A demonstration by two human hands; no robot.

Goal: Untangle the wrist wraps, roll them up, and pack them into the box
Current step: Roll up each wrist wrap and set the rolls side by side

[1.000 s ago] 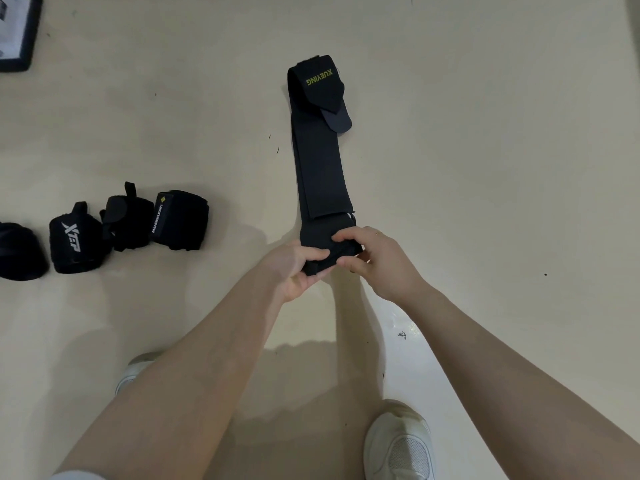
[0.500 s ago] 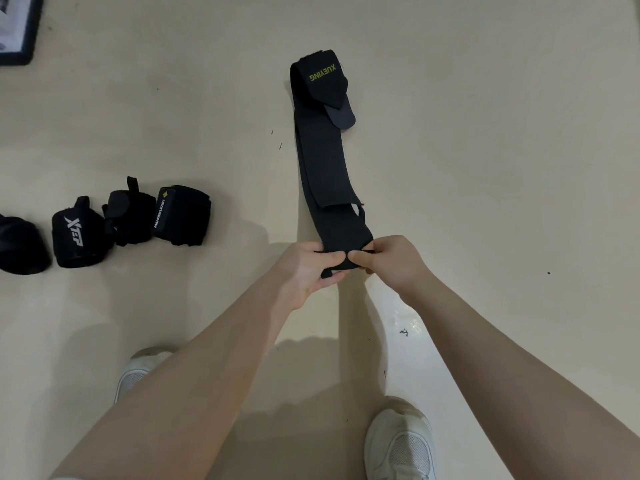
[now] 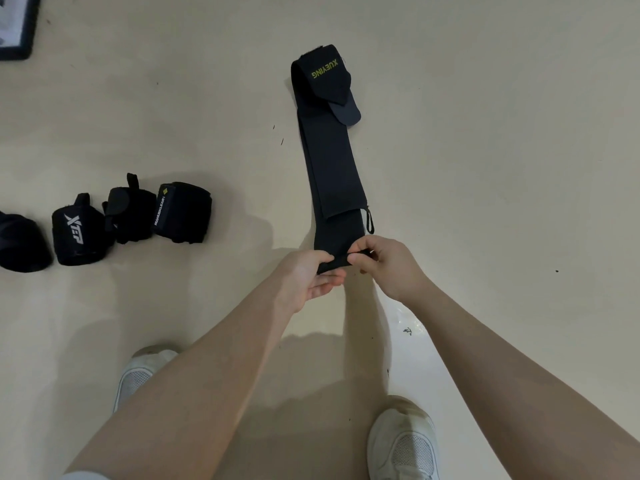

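Both grips pinch the near end of the black wrist wrap (image 3: 332,168): left hand (image 3: 308,275) thumb on top, right hand (image 3: 388,265) fingertips curled on it. The wrap lies stretched flat along the floor (image 3: 485,168), yellow lettering at its far end

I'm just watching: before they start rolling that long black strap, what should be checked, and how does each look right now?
1. Both hands on the near end: ok; left hand and right hand pinch the wrist wrap.
2. Strap lies straight on the floor: ok.
3. Thumb loop free of the roll: ok, it sticks out sideways.
4. Labelled far end flat: not ok, folded over.
5. Rolled wraps out of the way: ok.
6. Box open: cannot tell.
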